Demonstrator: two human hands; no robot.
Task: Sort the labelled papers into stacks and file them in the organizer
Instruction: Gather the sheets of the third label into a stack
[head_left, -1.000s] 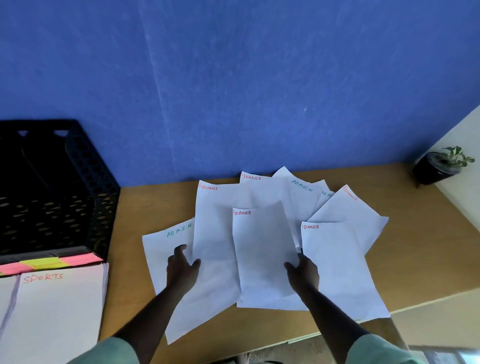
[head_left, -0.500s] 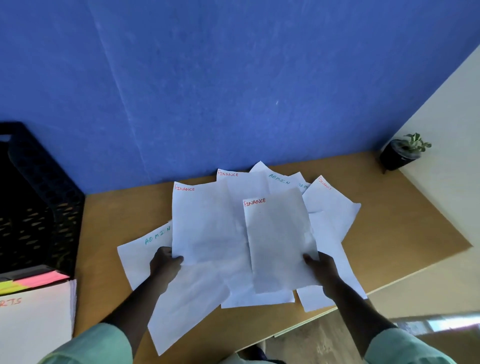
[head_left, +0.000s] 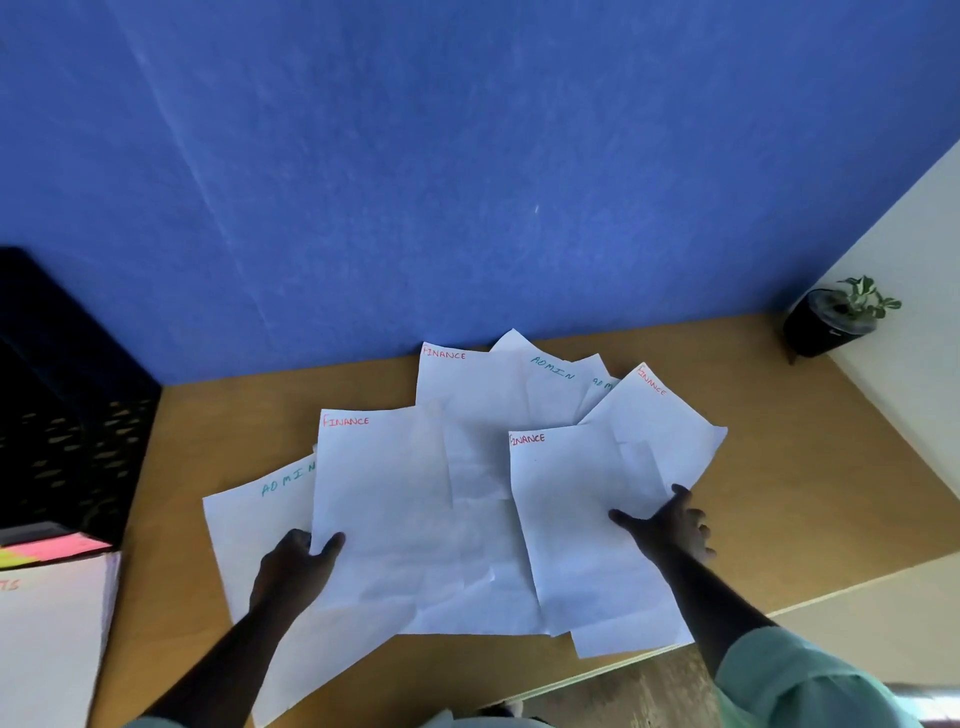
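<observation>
Left hand (head_left: 293, 569) pinches a Finance sheet (head_left: 382, 499); right hand (head_left: 670, 522) lies spread on another (head_left: 576, 519). Overlapped Admin sheets (head_left: 260, 514) (probably three) could drag along unsorted

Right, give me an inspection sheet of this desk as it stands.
Surface: wooden desk, against a blue wall.
Job's things: white sheets fanned and overlapping, four headed FINANCE in red, e.g. front right one, three showing ADMIN in green, e.g. leftmost; black mesh organizer at far left.
Clutter: small potted plant in the far right corner; white stack with pink and yellow tabs at left.
Grippers: left hand pinches a FINANCE sheet; right hand rests spread on the front right sheet.
Cables: nothing seen.
Surroundings: cream wall at right.
</observation>
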